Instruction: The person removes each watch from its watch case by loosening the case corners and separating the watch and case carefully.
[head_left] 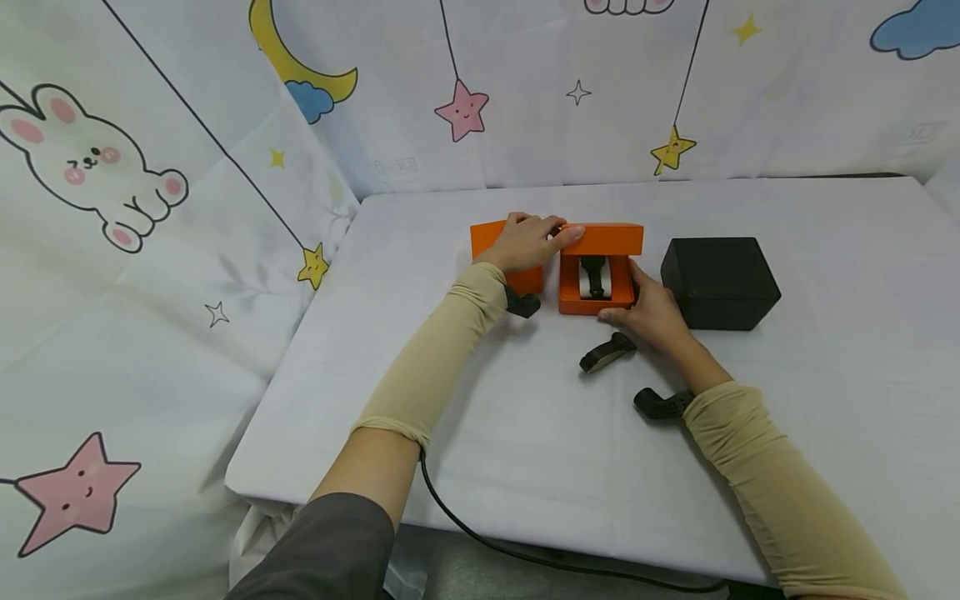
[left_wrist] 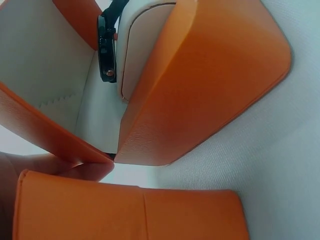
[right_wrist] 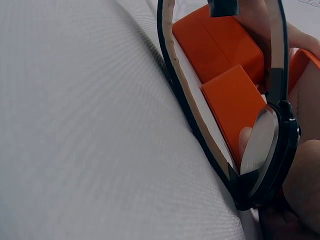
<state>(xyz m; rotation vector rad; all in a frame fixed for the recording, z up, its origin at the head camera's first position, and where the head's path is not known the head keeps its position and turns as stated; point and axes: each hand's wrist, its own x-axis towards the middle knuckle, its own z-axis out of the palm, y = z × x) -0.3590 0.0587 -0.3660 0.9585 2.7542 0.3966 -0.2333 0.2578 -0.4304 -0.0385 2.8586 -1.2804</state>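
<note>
An orange watch box (head_left: 588,307) stands on the table with its lid (head_left: 607,239) raised. Inside it a dark watch (head_left: 596,275) is wrapped round a pale cushion. My left hand (head_left: 521,242) holds the lid at its left corner, thumb over the front edge. With thumb at the front and fingers along the right side, my right hand (head_left: 654,317) grips the box's base. Just before this hand lies a loose watch (head_left: 606,353) with a dark strap; its strap and case (right_wrist: 285,155) loom large in the right wrist view.
A second orange box (head_left: 531,281) stands just left, partly hidden behind my left hand. To the right is a black box (head_left: 722,283), close to my right hand. Dark wrist cameras (head_left: 663,405) sit at both sleeves, and a black cable (head_left: 517,560) hangs along the table's front edge.
</note>
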